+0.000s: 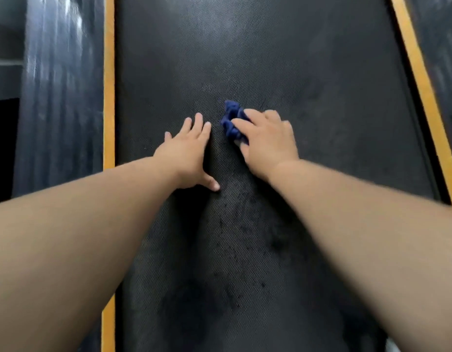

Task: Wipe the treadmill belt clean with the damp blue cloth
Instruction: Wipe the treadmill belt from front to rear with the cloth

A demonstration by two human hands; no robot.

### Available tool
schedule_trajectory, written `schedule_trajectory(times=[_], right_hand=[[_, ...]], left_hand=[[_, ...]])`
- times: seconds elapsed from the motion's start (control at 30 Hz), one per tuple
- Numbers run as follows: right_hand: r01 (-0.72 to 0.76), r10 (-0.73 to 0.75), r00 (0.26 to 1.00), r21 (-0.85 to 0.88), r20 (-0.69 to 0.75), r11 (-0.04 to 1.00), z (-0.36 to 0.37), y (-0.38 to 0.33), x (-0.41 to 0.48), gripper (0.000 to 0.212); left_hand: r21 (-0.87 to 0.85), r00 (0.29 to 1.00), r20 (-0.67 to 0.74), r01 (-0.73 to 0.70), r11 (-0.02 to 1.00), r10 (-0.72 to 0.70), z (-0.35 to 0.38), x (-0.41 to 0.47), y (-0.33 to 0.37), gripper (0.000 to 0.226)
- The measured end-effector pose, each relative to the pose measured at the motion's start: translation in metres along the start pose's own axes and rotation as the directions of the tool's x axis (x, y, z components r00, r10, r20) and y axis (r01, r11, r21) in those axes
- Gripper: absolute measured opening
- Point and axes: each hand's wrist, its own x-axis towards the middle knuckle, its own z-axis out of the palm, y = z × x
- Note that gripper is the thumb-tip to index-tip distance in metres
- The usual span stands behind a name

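Dark treadmill belt [270, 59], right hand [268, 144] on blue cloth [230, 117]

Treadmill belt [245, 59]: dark charcoal, with a fine dotted weave all over. The far part carries a paler grey sheen. Nearer, around the middle, black blotches [247, 240] and specks scatter over the weave. Cloth [231, 120]: deep navy blue, plain, no print seen. Left edge stripe [108, 97] and right edge stripe [420, 85]: solid orange-yellow. Left side rail [59, 97]: slate blue-grey with pale lengthwise streaks. Right side rail [443, 47]: dark grey, faint lighter marks, blurred.
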Motion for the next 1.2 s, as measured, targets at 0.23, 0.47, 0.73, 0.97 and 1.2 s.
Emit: schedule_trajectory(times=[0.23, 0.47, 0.73, 0.97, 1.2], right_hand=[[-0.02, 0.023, 0.999, 0.088, -0.037, 0.996, 0.007, 0.001, -0.083, 0.034], [-0.006, 0.006, 1.0, 0.034, 0.018, 0.999, -0.003, 0.021, 0.03, 0.034], [0.113, -0.115, 0.993, 0.242, -0.005, 0.964, -0.006, 0.052, -0.091, 0.045], [-0.081, 0.073, 0.996, 0.195, 0.047, 0.977, -0.009, 0.063, 0.034, 0.04], [-0.031, 0.034, 0.999, 0.243, -0.007, 0.97, -0.003, 0.066, -0.076, 0.047]], left_hand=[[-0.004, 1.0, -0.004, 0.008, 1.0, -0.008, -0.002, -0.002, 0.002, 0.144], [0.049, 0.998, 0.05, 0.023, 0.999, -0.025, -0.003, 0.003, 0.009, 0.146], [0.029, 0.999, -0.005, 0.041, 0.999, -0.04, -0.019, 0.017, 0.046, 0.139], [-0.008, 0.995, -0.009, 0.102, 0.995, -0.102, -0.007, 0.03, 0.058, 0.144], [-0.007, 0.993, 0.054, 0.103, 0.995, -0.103, -0.021, 0.029, 0.057, 0.142]])
